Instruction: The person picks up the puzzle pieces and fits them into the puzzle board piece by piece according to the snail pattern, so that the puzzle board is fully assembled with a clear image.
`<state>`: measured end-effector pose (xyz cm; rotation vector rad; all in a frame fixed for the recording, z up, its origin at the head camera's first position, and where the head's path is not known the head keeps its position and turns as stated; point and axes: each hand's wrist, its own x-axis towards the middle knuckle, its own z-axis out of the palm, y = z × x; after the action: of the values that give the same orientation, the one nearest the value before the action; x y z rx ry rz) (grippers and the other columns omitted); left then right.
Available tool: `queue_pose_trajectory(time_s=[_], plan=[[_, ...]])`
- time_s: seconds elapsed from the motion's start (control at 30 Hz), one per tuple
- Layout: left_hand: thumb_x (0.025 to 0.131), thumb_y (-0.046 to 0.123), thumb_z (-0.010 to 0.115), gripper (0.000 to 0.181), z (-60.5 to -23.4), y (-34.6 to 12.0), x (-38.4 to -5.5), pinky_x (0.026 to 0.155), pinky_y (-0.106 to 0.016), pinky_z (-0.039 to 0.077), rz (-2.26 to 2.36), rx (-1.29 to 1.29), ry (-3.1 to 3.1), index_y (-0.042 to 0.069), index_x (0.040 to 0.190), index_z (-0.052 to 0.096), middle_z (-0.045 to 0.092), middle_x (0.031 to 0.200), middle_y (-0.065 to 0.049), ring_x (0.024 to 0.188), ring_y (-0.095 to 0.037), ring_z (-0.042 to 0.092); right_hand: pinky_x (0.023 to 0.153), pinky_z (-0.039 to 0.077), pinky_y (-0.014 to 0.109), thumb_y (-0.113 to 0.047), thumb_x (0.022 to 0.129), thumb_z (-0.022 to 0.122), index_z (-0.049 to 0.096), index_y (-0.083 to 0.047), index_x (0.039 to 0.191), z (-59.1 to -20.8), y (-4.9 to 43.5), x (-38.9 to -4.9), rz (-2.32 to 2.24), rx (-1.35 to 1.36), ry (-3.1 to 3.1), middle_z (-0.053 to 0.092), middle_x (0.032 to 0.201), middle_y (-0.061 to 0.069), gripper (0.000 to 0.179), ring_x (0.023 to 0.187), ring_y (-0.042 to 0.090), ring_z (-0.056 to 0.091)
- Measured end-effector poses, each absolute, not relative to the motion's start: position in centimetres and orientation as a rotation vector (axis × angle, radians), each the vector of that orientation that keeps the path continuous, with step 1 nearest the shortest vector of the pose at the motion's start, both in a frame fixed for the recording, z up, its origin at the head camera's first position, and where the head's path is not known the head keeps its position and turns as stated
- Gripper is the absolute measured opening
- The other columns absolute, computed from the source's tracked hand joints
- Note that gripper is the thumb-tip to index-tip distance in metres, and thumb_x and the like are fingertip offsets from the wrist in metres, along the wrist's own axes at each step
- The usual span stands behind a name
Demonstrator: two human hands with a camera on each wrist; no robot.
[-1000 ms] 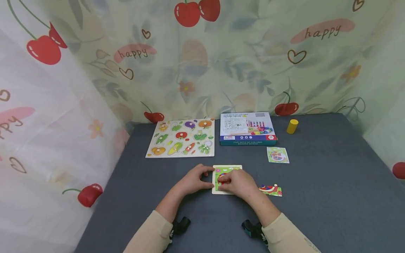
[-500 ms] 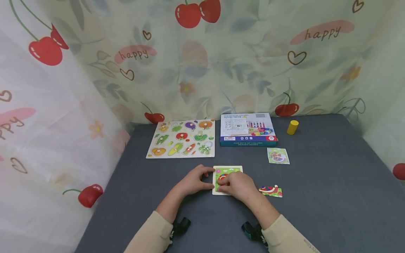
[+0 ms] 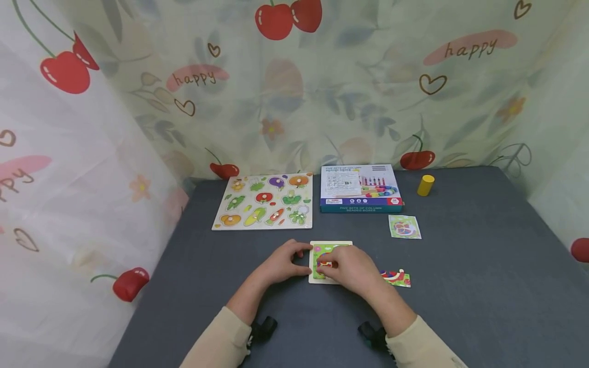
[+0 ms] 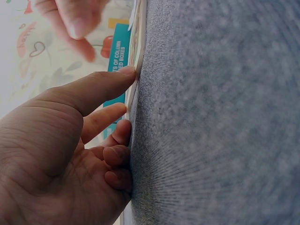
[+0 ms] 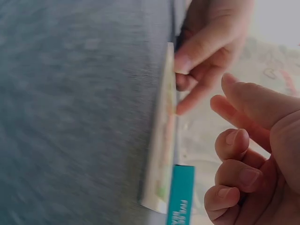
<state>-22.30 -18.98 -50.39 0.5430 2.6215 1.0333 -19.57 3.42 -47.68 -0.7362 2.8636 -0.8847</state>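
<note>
A small square picture puzzle board [image 3: 315, 280] with a cream rim lies flat on the table in the head view. My left hand [image 3: 281, 263] rests beside it, thumb and index fingertips against its left edge, set apart. In the left wrist view the other fingers [image 4: 117, 179] curl down by the table. My right hand [image 3: 353, 267] hovers over the board, covering much of its green, red and blue picture. The right wrist view shows its thumb and index parted with nothing between them, above the board [image 5: 161, 140].
Right of the board, a colourful puzzle strip [image 3: 398, 278] lies partly behind the right wrist. A picture card [image 3: 405, 226] lies beyond it. Farther back are a vegetable puzzle board [image 3: 248, 203], a boxed bead set [image 3: 361, 188] and a yellow cylinder [image 3: 425, 185].
My right thumb and index have parted, and the right hand and forearm have shifted slightly to the right, covering more of the strip. The left hand and the board stay in place.
</note>
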Motion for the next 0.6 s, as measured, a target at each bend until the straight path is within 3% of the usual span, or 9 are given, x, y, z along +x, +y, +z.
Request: queue_pose_trajectory(time_s=[0.17, 0.37, 0.6], plan=[[0.088, 0.023, 0.084, 0.056, -50.3, -18.9, -22.3, 0.075, -0.035, 0.04, 1.028, 0.542, 2.619, 0.012, 0.139, 0.064, 0.051, 0.101, -0.005, 0.089, -0.021, 0.049, 0.067, 0.049, 0.032, -0.029, 0.088, 0.083, 0.084, -0.019, 0.107, -46.0, 4.1, -19.1, -0.939, -0.691, 2.871, 0.075, 0.092, -0.006, 0.022, 0.075, 0.009, 0.059], [0.088, 0.025, 0.084, 0.056, -50.3, -18.9, -22.4, 0.074, -0.035, 0.04, 1.021, 0.524, 2.617, 0.012, 0.139, 0.064, 0.051, 0.101, -0.004, 0.088, -0.02, 0.049, 0.058, 0.042, 0.031, -0.031, 0.09, 0.081, 0.082, -0.02, 0.112, -44.4, 5.0, -18.5, -0.932, -0.671, 2.9, 0.058, 0.073, -0.014, 0.024, 0.063, 0.008, 0.048], [0.088, 0.025, 0.084, 0.056, -50.3, -18.9, -22.3, 0.075, -0.036, 0.039, 1.03, 0.509, 2.615, 0.013, 0.139, 0.064, 0.051, 0.101, -0.004, 0.089, -0.02, 0.049, 0.054, 0.036, 0.03, -0.032, 0.09, 0.081, 0.08, -0.023, 0.116, -42.7, 6.3, -17.5, -0.935, -0.678, 2.948, 0.045, 0.064, -0.007, 0.028, 0.057, 0.011, 0.043]])
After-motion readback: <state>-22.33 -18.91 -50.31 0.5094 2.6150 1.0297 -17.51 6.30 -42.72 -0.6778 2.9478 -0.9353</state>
